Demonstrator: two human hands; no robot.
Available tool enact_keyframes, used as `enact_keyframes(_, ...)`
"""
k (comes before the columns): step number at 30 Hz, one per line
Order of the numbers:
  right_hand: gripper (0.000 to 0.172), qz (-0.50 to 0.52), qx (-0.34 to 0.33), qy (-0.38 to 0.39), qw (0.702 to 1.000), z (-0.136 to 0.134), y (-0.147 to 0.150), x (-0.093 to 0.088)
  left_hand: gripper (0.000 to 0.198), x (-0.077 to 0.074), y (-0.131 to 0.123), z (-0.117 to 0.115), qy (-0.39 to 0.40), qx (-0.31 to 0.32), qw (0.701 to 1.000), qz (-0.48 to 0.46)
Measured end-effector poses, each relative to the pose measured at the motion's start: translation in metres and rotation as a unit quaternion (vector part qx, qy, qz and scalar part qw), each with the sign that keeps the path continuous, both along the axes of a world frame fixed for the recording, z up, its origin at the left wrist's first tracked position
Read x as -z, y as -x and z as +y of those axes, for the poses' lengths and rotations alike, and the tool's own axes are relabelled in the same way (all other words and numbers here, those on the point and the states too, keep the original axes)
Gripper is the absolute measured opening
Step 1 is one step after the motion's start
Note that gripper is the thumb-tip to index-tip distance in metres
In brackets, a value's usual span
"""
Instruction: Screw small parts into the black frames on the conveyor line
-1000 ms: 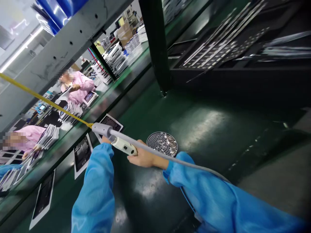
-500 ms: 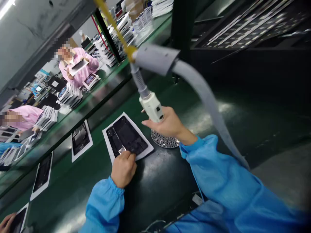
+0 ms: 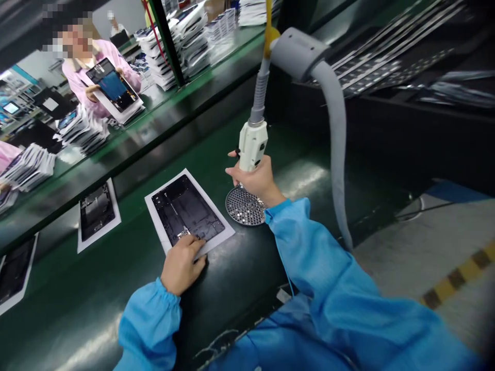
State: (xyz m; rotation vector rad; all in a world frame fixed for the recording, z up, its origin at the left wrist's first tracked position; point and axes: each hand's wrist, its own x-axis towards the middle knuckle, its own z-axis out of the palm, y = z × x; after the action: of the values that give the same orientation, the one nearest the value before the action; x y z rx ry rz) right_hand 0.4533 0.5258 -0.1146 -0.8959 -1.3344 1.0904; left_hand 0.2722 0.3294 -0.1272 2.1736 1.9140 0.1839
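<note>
I've got the right hand closed round the lower end of a white tool, gripping it near upright. Its working tip is mostly hidden by the fingers, and I can't tell if it touches anything. A ribbed neck runs up from the tool to a grey cuff hung on a yellow cord, and a grey hose bends down from that cuff, right of the tool.

My left hand rests at the near edge of a white-bordered dark panel, fingers bent over the border beside a small silvery piece (can't tell if I'm pinching it or just pressing).

The panel lies flat on the green worktop, between a second panel to the left and a round perforated dish just to the right. Small shiny bits sit in the dish; my right hand is in front of its far part. A third panel lies farther left, cut by the frame.

Across the way, a person in pink holds a similar unit in both hands, near a messy stack.
</note>
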Motion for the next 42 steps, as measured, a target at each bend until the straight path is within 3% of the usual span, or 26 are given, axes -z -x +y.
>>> enact_keyframes(6, 0.022, -0.005, 0.012, -0.009, 1.0, 0.002, 0.006, 0.005, 0.029, 0.009, 0.0, 0.003, -0.041, 0.024, 0.998, -0.03)
enact_keyframes(9, 0.024, -0.009, 0.015, -0.002, 1.0, 0.003, 0.008, 0.008, 0.024, 0.005, 0.013, 0.006, -0.074, -0.009, 0.996, -0.046)
enact_keyframes(13, 0.026, -0.009, 0.02, -0.005, 1.0, 0.003, 0.009, 0.009, 0.025, 0.003, 0.039, 0.01, -0.091, -0.076, 0.993, 0.009)
enact_keyframes(18, 0.027, -0.018, 0.022, 0.003, 1.0, 0.003, 0.01, 0.011, 0.021, 0.011, 0.056, 0.011, -0.074, -0.09, 0.993, 0.024)
enact_keyframes(24, 0.017, -0.017, 0.024, -0.003, 1.0, 0.003, 0.011, 0.012, 0.017, 0.01, 0.053, 0.012, -0.083, -0.099, 0.992, 0.01)
enact_keyframes(35, 0.017, -0.035, 0.01, -0.003, 0.999, 0.003, 0.011, 0.01, 0.014, 0.008, 0.039, 0.015, -0.113, -0.094, 0.985, -0.091)
enact_keyframes(42, 0.015, -0.045, 0.007, -0.011, 0.999, 0.004, 0.011, 0.011, 0.015, 0.007, 0.04, 0.015, -0.116, -0.153, 0.975, -0.11)
